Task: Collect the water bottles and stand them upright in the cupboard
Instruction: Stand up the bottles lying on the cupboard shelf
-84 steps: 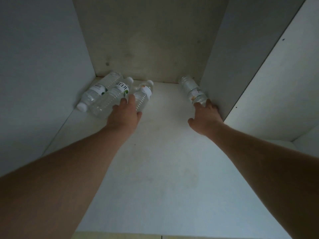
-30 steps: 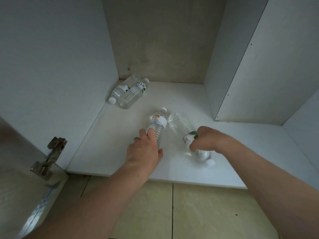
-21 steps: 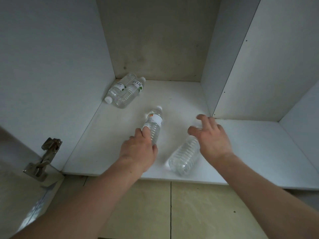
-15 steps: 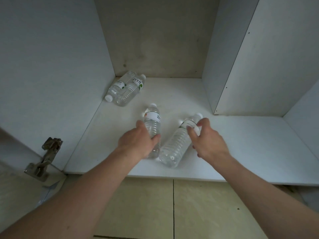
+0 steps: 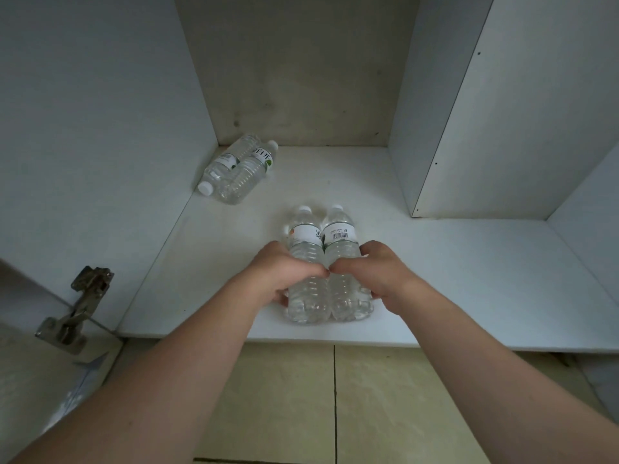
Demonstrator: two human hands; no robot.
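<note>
- A metal hinge (image 5: 72, 309) is seen at the lower left. It is fixed to the edge of the left wall.
- A shiny door (image 5: 40, 390) is seen under the hinge, at the bottom left corner. Only a part of it is shown.
- A tiled floor (image 5: 301, 403) is seen at the bottom. The tiles are pale yellow.
- A dark line (image 5: 334, 401) is seen between two tiles. It runs straight up toward the shelf edge.
- Some dark bits (image 5: 566, 361) are seen at the lower right, just under the shelf edge. What they are cannot be told.
</note>
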